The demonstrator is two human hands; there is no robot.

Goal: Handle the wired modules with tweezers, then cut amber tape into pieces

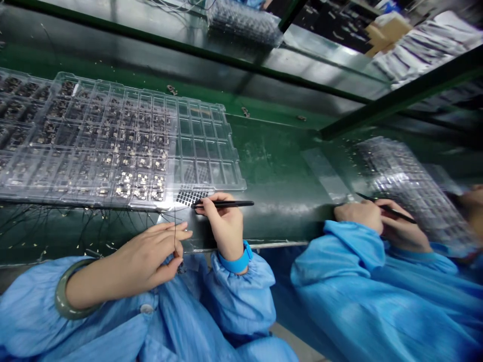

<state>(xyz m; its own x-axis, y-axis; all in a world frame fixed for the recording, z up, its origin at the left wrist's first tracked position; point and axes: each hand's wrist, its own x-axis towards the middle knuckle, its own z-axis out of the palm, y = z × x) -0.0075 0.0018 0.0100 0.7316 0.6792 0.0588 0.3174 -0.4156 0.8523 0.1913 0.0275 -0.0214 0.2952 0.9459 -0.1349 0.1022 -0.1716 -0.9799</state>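
Note:
My right hand [225, 221] is closed around a pair of black tweezers [239, 203]. The tweezers' tips are at the edge of a sheet of small black squares [190, 195], beside the clear tray [236, 166]. My left hand [147, 254] is lower and to the left, its thumb and index finger pinched on a small dark part [180, 268] with a thin black wire [175, 229] rising from it. The other fingers of that hand reach out toward the sheet. Most of the small part is hidden by the fingers.
Clear compartment trays [94, 133] full of small metal parts spread over the green bench [271, 171]. Black wires [94, 218] hang along the front. At right a co-worker's hands [360, 216] hold tweezers near another tray [400, 171]. A green post [396, 100] slants behind.

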